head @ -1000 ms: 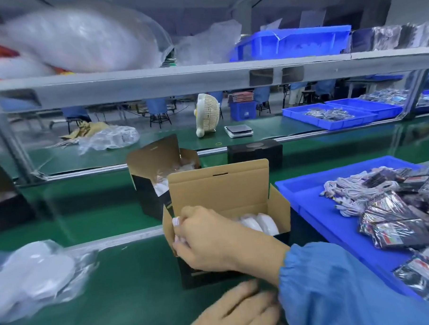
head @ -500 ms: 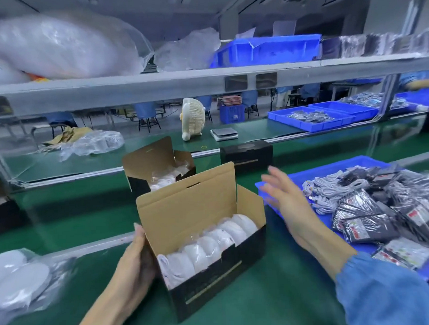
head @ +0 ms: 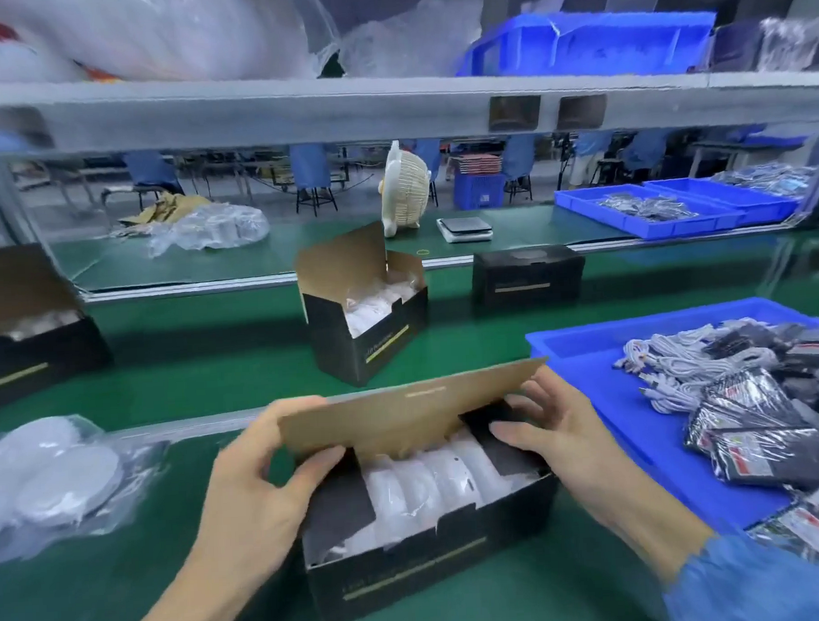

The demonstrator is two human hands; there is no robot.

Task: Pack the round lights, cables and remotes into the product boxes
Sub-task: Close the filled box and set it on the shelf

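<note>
Round white lights [head: 434,485] fill matte black cardboard box [head: 432,558], kraft lid [head: 403,416] tilted.

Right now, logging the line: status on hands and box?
Left hand grips lid. Right hand open at right flap. Box holds round lights, unclosed. Nothing blocking.

Print on the black box [head: 410,578] — blurred, no legible text anywhere

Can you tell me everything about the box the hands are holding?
The near box is black cardboard, brown inside, with a gold stripe along its front. It stands on the green table. White round lights sit in a row inside. The left hand grips the half-lowered lid; the right hand touches the right end.
</note>
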